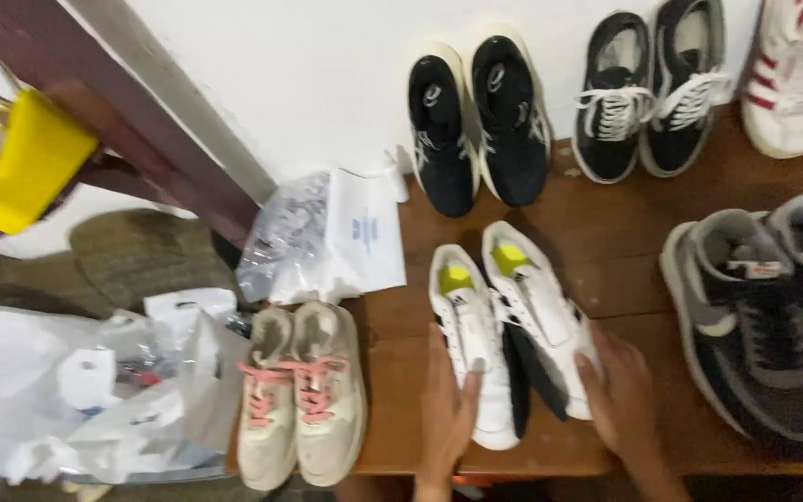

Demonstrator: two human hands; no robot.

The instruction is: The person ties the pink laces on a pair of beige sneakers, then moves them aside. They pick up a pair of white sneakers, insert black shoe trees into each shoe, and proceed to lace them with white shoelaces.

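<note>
A pair of white sneakers (504, 325) with yellow insoles and black stripes lies on the brown wooden table (606, 242). My left hand (446, 418) rests against the left shoe's outer side near its toe, fingers flat. My right hand (620, 395) presses on the right shoe's outer side. Both hands bracket the pair, touching it without lifting it.
Beige sneakers with pink laces (301, 390) sit at the left table edge. Black pairs (480, 116) (652, 88), a white-and-red shoe (796, 74) and grey high-tops (764, 316) surround. Plastic bags (327, 237) (85, 390) lie left; a yellow object (20, 158) hangs there.
</note>
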